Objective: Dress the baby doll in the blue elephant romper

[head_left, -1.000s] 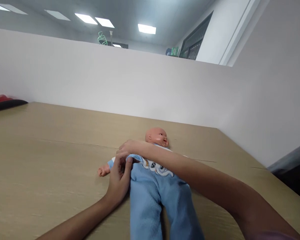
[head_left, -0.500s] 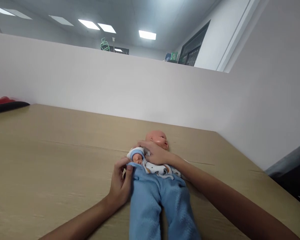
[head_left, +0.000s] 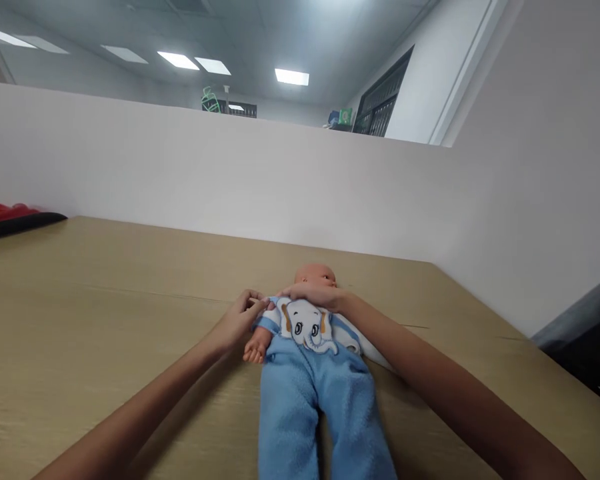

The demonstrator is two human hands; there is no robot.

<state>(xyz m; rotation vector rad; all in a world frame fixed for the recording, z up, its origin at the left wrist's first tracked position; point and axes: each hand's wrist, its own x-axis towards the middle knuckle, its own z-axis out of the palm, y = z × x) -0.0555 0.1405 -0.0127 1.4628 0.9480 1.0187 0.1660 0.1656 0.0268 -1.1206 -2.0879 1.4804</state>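
A baby doll (head_left: 314, 271) lies on its back on the table, its head at the far end and turned right. It wears a soft outfit (head_left: 315, 400) with blue legs and an elephant face on the white chest. My left hand (head_left: 244, 317) pinches the outfit's sleeve near the shoulder on the left side. Below that sleeve, the doll's bare forearm and hand (head_left: 256, 345) stick out of the blue cuff. My right hand (head_left: 314, 294) lies across the upper chest and neck, closed on the outfit by the shoulder; its fingertips are partly hidden.
The wooden table (head_left: 130, 347) ends at a white partition (head_left: 220, 180) at the back. A red and black object (head_left: 15, 217) rests at the far left edge. Something dark (head_left: 590, 347) stands beyond the table's right edge.
My left hand has moved up from the cuff to the upper sleeve. The doll's forearm now lies out at its side, and the elephant face shows fully.
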